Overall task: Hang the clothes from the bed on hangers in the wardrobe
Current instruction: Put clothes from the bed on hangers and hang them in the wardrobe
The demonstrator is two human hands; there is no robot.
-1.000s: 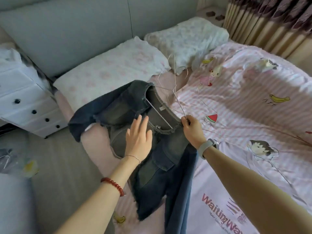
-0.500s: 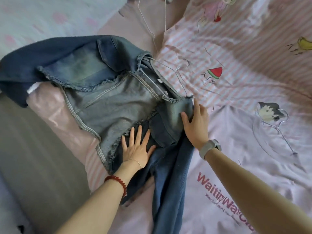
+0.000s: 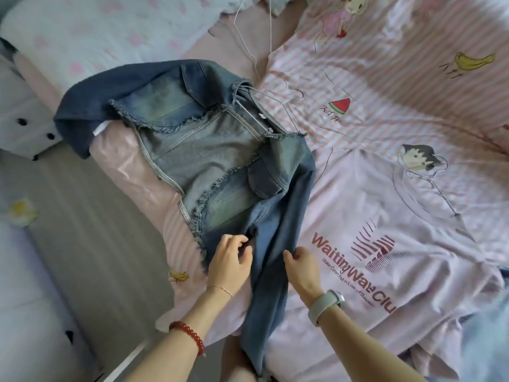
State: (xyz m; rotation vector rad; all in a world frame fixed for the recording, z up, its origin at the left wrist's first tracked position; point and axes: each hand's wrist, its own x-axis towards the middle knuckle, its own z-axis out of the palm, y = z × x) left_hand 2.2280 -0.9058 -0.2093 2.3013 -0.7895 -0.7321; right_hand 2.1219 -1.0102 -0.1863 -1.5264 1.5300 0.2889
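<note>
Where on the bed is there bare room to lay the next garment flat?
Free: striped duvet between the watermelon print and banana print. Crowded: the denim jacket on its wire hanger by the bed edge, the pink T-shirt beside it, spare hangers near the pillow.

Both forearms reach forward from the near edge, side by side. The left hand (image 3: 230, 264) lies palm down, wrist bent slightly right, its fingers curled inward at the tips. The right hand (image 3: 301, 267) lies just to its right, also palm down, thumb pointing left and fingers curled under.
</note>
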